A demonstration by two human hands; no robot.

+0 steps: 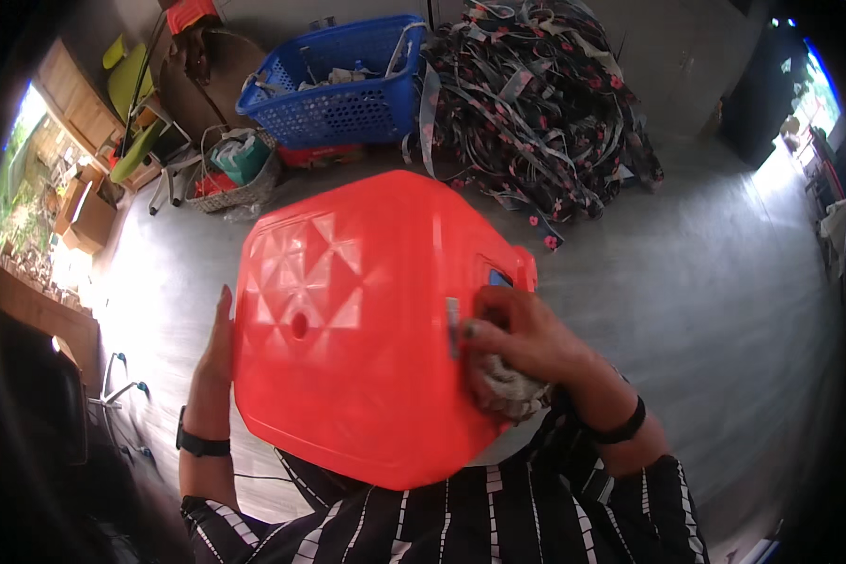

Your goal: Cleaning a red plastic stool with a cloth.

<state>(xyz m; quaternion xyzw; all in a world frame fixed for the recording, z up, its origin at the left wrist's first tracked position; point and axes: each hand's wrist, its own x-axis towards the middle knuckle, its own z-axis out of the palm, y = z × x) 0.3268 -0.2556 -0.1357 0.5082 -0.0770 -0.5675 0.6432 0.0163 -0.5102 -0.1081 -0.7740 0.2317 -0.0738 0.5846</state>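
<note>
A red plastic stool (366, 395) is held up in front of my body, its diamond-patterned seat with a small round hole facing me. My left hand (218, 335) braces the stool's left edge, the fingers partly hidden behind it. In my right hand (518, 331) is a bunched, greyish cloth (511, 388), pressed against the stool's right side. Next to my right fingertips a narrow silvery strip (453, 328) sticks to the red plastic. Just above that hand, an opening in the side shows something blue.
Beyond the stool stands a blue plastic basket (331, 113) with things inside. A large heap of floral fabric strips (529, 113) lies beside it. A wicker basket (243, 187) and a green swivel chair (137, 141) are at left. A cardboard box (88, 218) sits farther left.
</note>
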